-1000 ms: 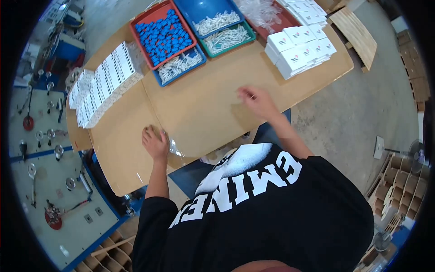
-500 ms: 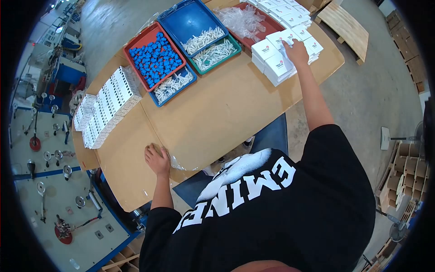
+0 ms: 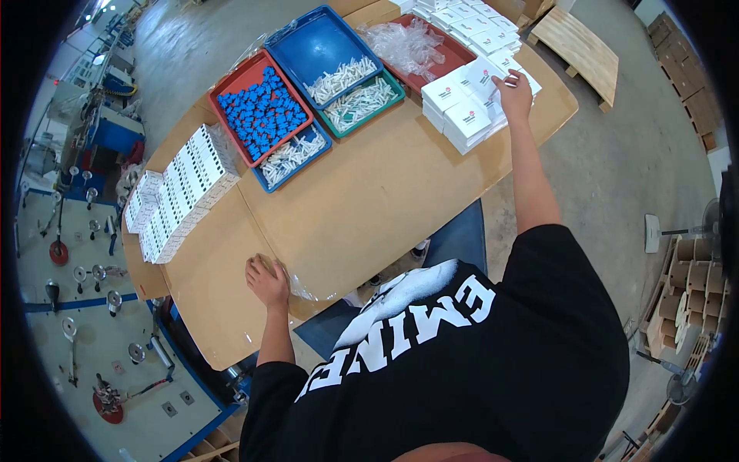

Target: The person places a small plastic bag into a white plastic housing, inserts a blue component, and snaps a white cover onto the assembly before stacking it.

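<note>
My left hand [image 3: 268,282] lies on the cardboard-covered table [image 3: 346,200] near its front edge, fingers spread, beside a strip of clear tape [image 3: 302,291]. At the upper right, my right hand [image 3: 514,94] rests on the stack of white boxes [image 3: 466,115], its fingers bent over a box top at the stack's right side. Whether those fingers hold a box is hard to make out. The boxes bear small red marks and dark print.
Rows of patterned white boxes [image 3: 185,189] stand at the left. A red tray [image 3: 223,86] holds blue parts. Blue [image 3: 308,38] and green [image 3: 396,94] trays hold white pieces. Clear plastic bags [image 3: 404,45] lie in another red tray [image 3: 458,55]. A wooden pallet [image 3: 577,48] is beyond.
My right hand has shifted slightly right across the box tops, and its fingers are less extended. My left hand stays in place. The view has tilted slightly.
</note>
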